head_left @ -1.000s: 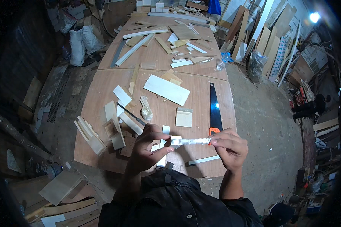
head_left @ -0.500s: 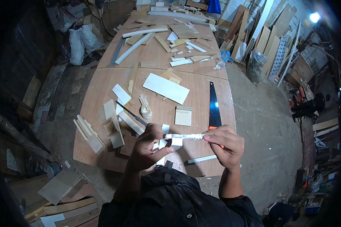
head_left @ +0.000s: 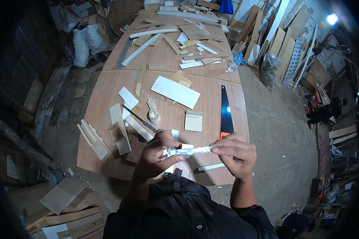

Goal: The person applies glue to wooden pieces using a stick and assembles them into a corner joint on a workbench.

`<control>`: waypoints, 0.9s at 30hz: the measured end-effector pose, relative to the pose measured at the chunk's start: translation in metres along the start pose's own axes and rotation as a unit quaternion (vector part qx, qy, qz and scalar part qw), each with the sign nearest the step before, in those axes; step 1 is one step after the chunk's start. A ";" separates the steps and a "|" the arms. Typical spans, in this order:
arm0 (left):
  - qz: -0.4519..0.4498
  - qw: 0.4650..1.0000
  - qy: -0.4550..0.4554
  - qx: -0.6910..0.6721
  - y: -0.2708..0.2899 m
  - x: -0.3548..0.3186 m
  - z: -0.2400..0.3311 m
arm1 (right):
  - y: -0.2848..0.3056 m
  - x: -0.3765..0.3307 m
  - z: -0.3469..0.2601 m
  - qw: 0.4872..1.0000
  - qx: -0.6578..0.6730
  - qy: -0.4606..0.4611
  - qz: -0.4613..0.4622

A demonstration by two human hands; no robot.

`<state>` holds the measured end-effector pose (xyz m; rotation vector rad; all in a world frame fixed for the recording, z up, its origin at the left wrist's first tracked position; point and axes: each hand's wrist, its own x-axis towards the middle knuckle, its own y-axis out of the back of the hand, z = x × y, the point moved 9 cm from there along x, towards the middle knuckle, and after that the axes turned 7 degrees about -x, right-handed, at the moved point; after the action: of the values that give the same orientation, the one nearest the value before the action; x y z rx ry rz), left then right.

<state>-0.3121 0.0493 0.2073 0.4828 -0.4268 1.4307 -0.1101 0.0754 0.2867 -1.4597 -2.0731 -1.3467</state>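
Observation:
A narrow white strip [head_left: 192, 150] with a rough, ragged edge spans the gap between my two hands, close in front of my body. It is slightly blurred, and I cannot tell its material. My left hand [head_left: 158, 154] pinches its left end between thumb and fingers. At the other end, my right hand [head_left: 237, 154] has its fingertips closed on the strip. Just beyond my left hand lies a thin dark tool [head_left: 139, 118], possibly a file. Past my right hand rests a handsaw [head_left: 225, 109] with a dark blade and orange handle, partly covered by my fingers.
The wooden table [head_left: 211, 125] carries a white board [head_left: 175, 92], a small square wooden piece [head_left: 193, 121], a small clear tub [head_left: 154, 116] and a wooden assembly [head_left: 93, 139]. Farther back are several offcuts and a plastic bottle [head_left: 232, 67]. Planks [head_left: 281, 46] lean at the right wall.
The white strip has rolled in my fingers: the flap that hung below it now shows above. It sits slightly lower. Both hands have kept hold of it.

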 end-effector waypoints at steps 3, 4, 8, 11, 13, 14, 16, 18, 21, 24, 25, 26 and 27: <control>0.008 1.000 -0.002 0.002 0.001 0.002 0.002 | 0.000 0.001 0.001 0.999 -0.041 -0.006 0.001; 0.014 1.000 -0.007 0.002 0.002 0.003 0.004 | 0.001 0.001 0.002 0.998 -0.055 -0.013 0.009; -0.013 0.997 -0.059 0.053 -0.001 0.003 0.012 | 0.003 0.002 0.000 1.000 0.004 -0.009 0.018; -0.007 0.996 -0.077 0.038 0.000 0.002 0.014 | -0.004 0.002 -0.004 1.000 -0.021 0.007 -0.012; 0.014 1.000 -0.023 0.002 0.003 0.003 0.002 | -0.003 0.003 0.000 0.998 -0.061 -0.008 0.002; 0.024 0.999 -0.013 -0.017 0.004 0.004 0.000 | -0.004 0.004 0.002 0.996 -0.083 -0.021 0.000; 0.020 0.999 -0.036 0.025 0.004 0.004 0.005 | 0.000 0.004 0.001 0.998 -0.062 -0.016 0.027; 0.009 0.997 -0.052 0.057 0.003 0.003 0.008 | -0.002 0.005 0.000 0.999 -0.042 -0.011 0.019; 0.001 0.998 -0.027 0.064 0.005 0.002 0.004 | -0.009 0.004 -0.001 1.000 -0.030 -0.006 -0.006; 0.033 0.999 0.011 0.011 0.010 0.001 -0.009 | -0.011 0.005 0.003 0.998 -0.064 -0.017 0.008; 0.048 0.999 -0.004 -0.003 0.011 0.001 -0.009 | -0.011 0.005 0.004 0.997 -0.069 -0.017 0.014; 0.056 0.998 -0.010 -0.019 0.012 0.000 -0.011 | -0.013 0.005 0.006 0.997 -0.077 -0.026 0.013; 0.052 0.999 -0.001 -0.012 0.013 -0.001 -0.014 | -0.012 0.005 0.005 0.998 -0.060 -0.015 0.020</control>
<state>-0.3248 0.0571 0.1958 0.4470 -0.4754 1.5232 -0.1211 0.0816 0.2809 -1.5699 -2.0008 -1.4663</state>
